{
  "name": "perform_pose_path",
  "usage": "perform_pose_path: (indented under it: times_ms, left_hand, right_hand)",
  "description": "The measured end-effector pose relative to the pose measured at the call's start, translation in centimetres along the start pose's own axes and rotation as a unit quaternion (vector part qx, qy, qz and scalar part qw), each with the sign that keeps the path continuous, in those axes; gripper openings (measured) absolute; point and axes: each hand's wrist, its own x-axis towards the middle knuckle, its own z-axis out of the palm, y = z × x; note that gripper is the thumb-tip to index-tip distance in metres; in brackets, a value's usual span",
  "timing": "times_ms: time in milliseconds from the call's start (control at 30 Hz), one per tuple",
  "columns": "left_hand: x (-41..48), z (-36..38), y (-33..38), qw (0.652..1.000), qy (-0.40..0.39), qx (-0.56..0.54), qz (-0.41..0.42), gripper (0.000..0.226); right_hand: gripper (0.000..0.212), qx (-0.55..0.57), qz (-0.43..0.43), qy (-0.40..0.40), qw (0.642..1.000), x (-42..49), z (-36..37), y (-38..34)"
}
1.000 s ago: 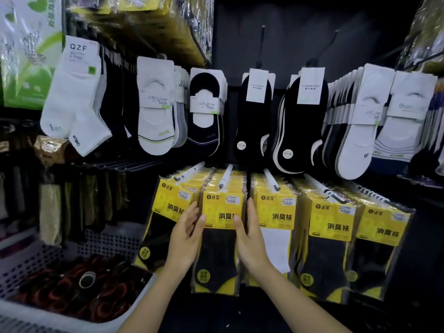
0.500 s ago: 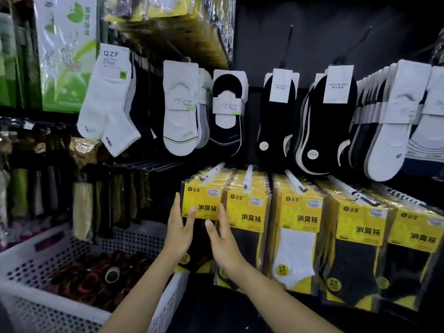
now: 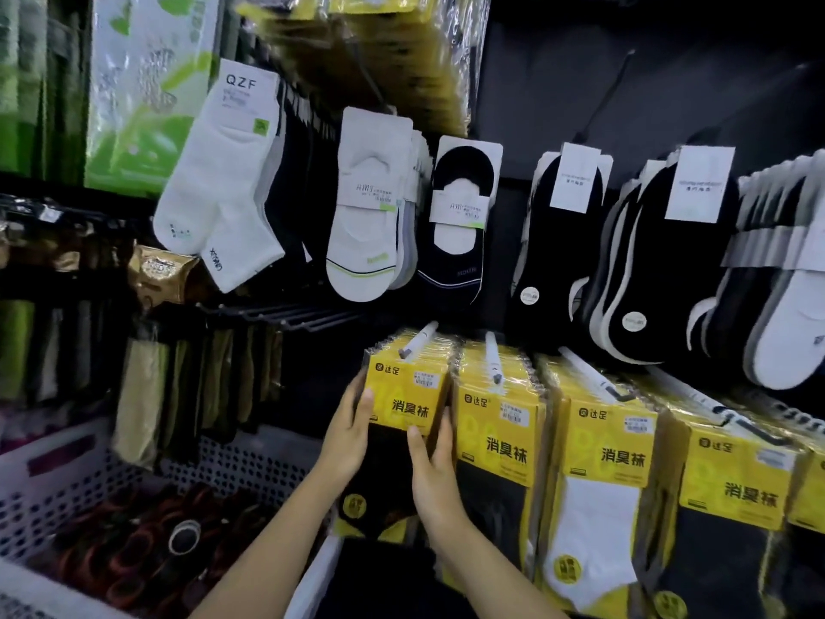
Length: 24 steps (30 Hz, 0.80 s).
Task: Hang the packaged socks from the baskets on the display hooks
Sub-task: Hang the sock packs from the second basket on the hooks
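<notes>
At far left, the white perforated basket [image 3: 111, 480] sat low beside the rack, with dark rolled goods [image 3: 134, 547] lying in it; I could not tell whether they were socks. Above and to its right, a bare black display hook rail [image 3: 285, 317] jutted forward, and I judged it something to keep wrists away from. My left hand [image 3: 346, 440] was curled half-closed around the left edge of the leftmost stack of yellow-carded sock packs [image 3: 408, 395], thumb laid on the front card. My right hand [image 3: 435, 466] gripped the stack's right edge in the same way, its fingers wedged into the narrow gap beside the second stack of packs [image 3: 497, 422]. The gripped stack hung on a white-tipped display hook [image 3: 419, 339] whose end stood out just above the front card. I judged these packs light, the card header stiff, the film sleeve slick and the sock below soft, so the header edges were the sound place to hold, as both hands did. Further right, the remaining stacks of packs [image 3: 625, 453] touched side to side, leaving no lateral room. Open space lay only toward me and to the left of the gripped stack, over the basket. Overhead, the loose carded socks [image 3: 366, 225] hung close above the hook tips, limiting upward clearance.
</notes>
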Motion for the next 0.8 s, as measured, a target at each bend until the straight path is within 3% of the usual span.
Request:
perform_pose_path:
  times_ms: [367,600,800]
  left_hand:
    - [-2.4,0.9,-1.2,1.0,-0.002,0.006,0.006,0.054]
    - [-0.8,1.2,-1.1,0.999,-0.008,0.041,0.011,0.051]
    - [-2.1,0.0,-1.8,0.998,-0.01,0.049,-0.035,0.055]
  right_hand:
    - [0.056,0.003,-0.034,0.013,0.999,-0.5,0.1,0.6]
    - [0.061,-0.016,-0.027,0.021,0.999,0.1,0.4,0.5]
    - [0.063,-0.028,-0.004,-0.008,1.0,-1.3,0.2,0.6]
